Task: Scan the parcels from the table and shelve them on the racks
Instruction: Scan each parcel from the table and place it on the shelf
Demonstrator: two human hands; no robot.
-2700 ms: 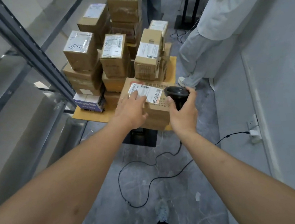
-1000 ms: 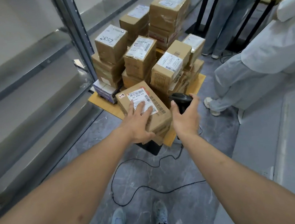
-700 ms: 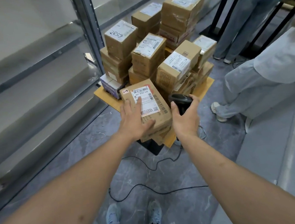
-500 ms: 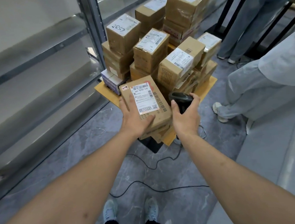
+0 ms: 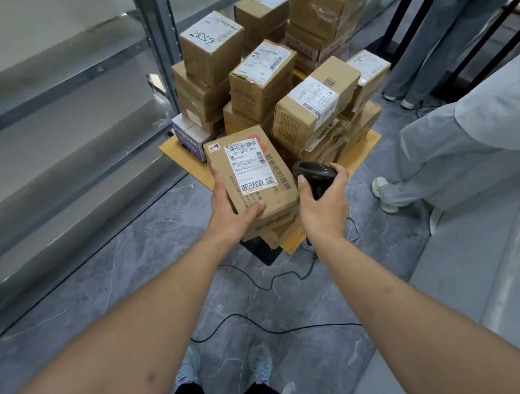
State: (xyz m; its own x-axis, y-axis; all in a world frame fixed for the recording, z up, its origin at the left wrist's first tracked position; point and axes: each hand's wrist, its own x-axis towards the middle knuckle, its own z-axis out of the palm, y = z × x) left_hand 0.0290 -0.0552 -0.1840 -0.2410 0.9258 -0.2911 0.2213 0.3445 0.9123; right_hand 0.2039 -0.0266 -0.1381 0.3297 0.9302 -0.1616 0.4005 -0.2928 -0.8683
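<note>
Labelled parcel [image 5: 252, 178] is at the near table [image 5: 360, 153] edge, left hand [image 5: 230, 210] gripping its near-left corner, thumb on top. Right hand [image 5: 322, 205] is wrapped round the scanner [image 5: 313, 173] just beside it. Risks: one-handed grip could slip; trailing cable [image 5: 263, 322] near feet could snag; leaning stacked boxes [image 5: 313, 104] might topple.

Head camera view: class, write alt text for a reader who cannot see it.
A person's left hand grips a labelled cardboard parcel while the right hand holds a black scanner beside it, over a small table stacked with parcels.
</note>
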